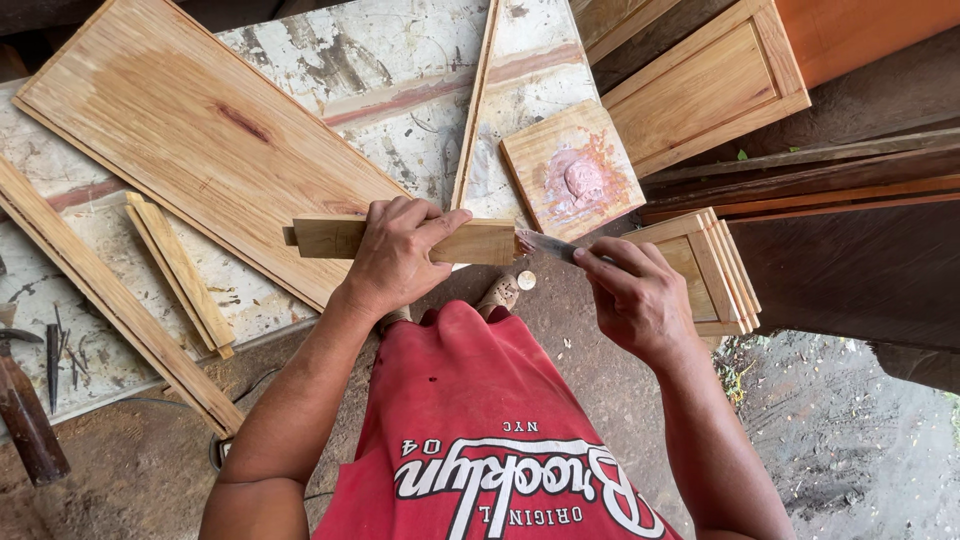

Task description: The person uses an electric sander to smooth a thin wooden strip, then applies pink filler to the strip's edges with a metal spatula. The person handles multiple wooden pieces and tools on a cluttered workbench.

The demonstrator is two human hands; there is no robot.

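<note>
Lying at far left on the desk (420, 60): a hammer (25, 405) and a large board (200, 140). At centre, left hand (395, 255) clamps a wood block (480, 242). Right of centre, right hand (635, 290) grips a putty knife (545, 245), blade touching the block's end.

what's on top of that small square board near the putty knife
A pinkish lump of filler sits on the small square board, with pink smears around it. Nothing else lies on it. Whatever is under the lump is covered. The right hand holds the putty knife nearby.
</note>
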